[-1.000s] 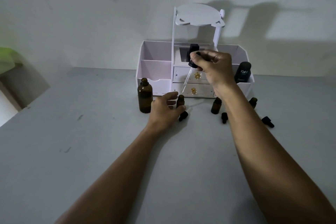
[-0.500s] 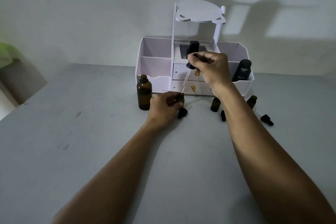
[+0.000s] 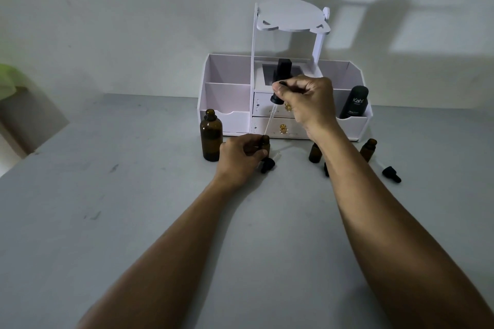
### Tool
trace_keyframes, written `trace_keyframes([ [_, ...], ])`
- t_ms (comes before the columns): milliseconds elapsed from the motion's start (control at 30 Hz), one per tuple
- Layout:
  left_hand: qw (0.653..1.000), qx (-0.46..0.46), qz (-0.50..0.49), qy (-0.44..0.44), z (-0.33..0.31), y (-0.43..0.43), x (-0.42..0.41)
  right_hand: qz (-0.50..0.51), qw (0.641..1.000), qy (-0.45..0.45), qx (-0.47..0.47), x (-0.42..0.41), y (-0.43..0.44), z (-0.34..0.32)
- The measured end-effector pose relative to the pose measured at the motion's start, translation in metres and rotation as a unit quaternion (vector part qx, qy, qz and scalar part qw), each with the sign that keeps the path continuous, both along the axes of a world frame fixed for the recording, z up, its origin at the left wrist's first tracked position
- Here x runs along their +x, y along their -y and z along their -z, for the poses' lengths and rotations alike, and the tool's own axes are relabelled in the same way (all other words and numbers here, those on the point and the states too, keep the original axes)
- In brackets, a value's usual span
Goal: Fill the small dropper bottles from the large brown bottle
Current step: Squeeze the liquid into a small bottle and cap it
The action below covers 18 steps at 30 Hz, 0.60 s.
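The large brown bottle [image 3: 211,139] stands uncapped on the grey table, left of my hands. My left hand [image 3: 240,157] grips a small brown dropper bottle [image 3: 265,143] upright on the table. My right hand [image 3: 307,101] pinches the black bulb of a glass dropper [image 3: 272,112] and holds it tilted, its tip at the small bottle's mouth. Two more small brown bottles [image 3: 315,153] [image 3: 368,149] stand to the right, uncapped. Loose black dropper caps [image 3: 267,165] [image 3: 391,174] lie near them, and another is partly hidden behind my right forearm.
A white desk organiser [image 3: 227,98] with drawers and an oval top shelf stands against the wall behind the bottles. It holds a black "Kahf" bottle [image 3: 355,102] at the right and a black item in the middle. The table's left edge [image 3: 32,153] runs diagonally.
My right hand has lowered the dropper so its tip reaches the small bottle's mouth. My left hand has closed round that bottle.
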State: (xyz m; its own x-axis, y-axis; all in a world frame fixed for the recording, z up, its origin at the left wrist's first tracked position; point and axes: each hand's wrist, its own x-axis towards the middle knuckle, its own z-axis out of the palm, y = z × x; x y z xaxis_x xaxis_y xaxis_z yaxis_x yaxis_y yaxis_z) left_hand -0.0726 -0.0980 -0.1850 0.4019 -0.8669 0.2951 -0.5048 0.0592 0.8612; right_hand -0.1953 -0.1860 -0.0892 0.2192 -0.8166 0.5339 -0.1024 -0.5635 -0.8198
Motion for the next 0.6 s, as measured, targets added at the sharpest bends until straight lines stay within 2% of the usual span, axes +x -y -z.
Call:
trace_keyframes([
  [200,1.0,-0.005,-0.003,-0.009,0.001,0.002,-0.001,-0.007,1.0,-0.019,0.007,-0.002,-0.001,-0.002],
  [333,0.998,-0.044,-0.03,-0.036,0.005,-0.003,-0.003,-0.018,1.0,0.012,-0.001,-0.004,-0.004,-0.009],
  [467,0.985,-0.151,-0.079,0.002,-0.006,-0.02,-0.005,-0.017,0.997,0.067,-0.036,-0.001,-0.013,-0.023],
  [600,0.947,-0.283,-0.153,0.018,-0.027,-0.038,0.012,-0.048,0.989,0.135,-0.029,0.009,-0.026,-0.037],
])
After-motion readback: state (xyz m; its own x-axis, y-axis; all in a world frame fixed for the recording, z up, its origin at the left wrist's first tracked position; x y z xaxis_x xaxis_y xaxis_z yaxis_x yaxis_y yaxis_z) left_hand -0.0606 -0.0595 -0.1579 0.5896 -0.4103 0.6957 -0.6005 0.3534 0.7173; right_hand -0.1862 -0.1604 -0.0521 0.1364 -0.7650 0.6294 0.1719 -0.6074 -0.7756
